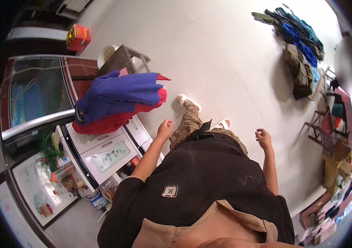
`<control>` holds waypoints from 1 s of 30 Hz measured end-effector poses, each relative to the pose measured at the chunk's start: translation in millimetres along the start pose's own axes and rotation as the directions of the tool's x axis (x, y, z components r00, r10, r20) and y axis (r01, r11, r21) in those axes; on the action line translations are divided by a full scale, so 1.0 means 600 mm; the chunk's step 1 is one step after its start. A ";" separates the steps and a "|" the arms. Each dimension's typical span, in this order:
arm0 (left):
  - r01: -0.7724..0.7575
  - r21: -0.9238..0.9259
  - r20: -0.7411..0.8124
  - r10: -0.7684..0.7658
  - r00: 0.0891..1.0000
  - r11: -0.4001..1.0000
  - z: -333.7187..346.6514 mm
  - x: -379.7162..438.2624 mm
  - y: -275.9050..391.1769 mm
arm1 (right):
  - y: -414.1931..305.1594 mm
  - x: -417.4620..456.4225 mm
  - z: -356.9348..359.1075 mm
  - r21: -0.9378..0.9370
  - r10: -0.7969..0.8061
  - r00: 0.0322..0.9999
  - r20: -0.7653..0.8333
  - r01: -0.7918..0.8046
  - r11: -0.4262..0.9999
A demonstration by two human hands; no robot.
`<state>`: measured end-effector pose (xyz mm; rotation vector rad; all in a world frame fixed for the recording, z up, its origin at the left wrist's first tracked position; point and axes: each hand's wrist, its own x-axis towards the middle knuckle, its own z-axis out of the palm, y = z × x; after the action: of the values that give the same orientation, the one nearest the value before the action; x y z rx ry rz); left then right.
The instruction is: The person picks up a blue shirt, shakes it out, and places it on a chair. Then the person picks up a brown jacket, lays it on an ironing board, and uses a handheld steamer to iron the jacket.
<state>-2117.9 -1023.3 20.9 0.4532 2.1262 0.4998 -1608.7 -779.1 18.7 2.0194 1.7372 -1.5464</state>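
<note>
My left hand [165, 130] hangs beside my hip with its fingers curled in, and I see nothing in it. On the other side my right hand [263, 140] is also loosely curled, away from any object. Nearest to my left hand is a white cabinet [82, 147] with drawers and a patterned front panel. Over its far end lie a blue-purple garment [123, 91] and a red cloth [101, 124] beneath it. Below me, white sandals [188, 102] are on my feet on the pale floor [207, 62].
A pile of dark and blue clothes [301, 52] stands ahead right, near a person [349, 65] at the edge. Wooden stools [315, 127] are at right. Past the cabinet are a wooden stool [123, 60], a white bucket [106, 55] and a red box [79, 37].
</note>
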 end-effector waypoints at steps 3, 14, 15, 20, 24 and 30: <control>-0.154 0.154 0.034 0.150 0.988 0.976 0.083 0.000 0.069 | 0.207 -0.055 -0.059 -0.133 0.030 0.980 -0.195 -0.056 0.990; -0.509 0.409 0.353 0.384 0.853 0.757 0.273 0.087 0.284 | 0.265 -0.186 -0.088 0.427 0.268 0.902 -0.338 -0.106 0.898; -0.524 0.434 0.377 0.380 0.845 0.733 0.296 0.093 0.314 | 0.248 -0.194 -0.097 0.456 0.283 0.913 -0.292 -0.127 0.881; -0.615 0.525 0.508 0.363 0.781 0.589 0.417 0.118 0.480 | 0.261 -0.210 -0.141 0.521 0.354 0.894 -0.276 -0.170 0.837; -0.697 0.531 0.589 0.381 0.712 0.481 0.562 0.135 0.629 | 0.324 -0.210 -0.221 0.573 0.500 0.794 -0.346 -0.243 0.783; -0.689 0.404 0.652 0.338 0.678 0.602 0.754 0.138 0.840 | 0.406 -0.237 -0.290 0.775 0.738 0.650 -0.183 -0.366 0.515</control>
<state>-1721.2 -469.9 -21.8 1.4906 1.5259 -0.0657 -1292.9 -862.8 75.1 3.1286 0.2765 -1.5988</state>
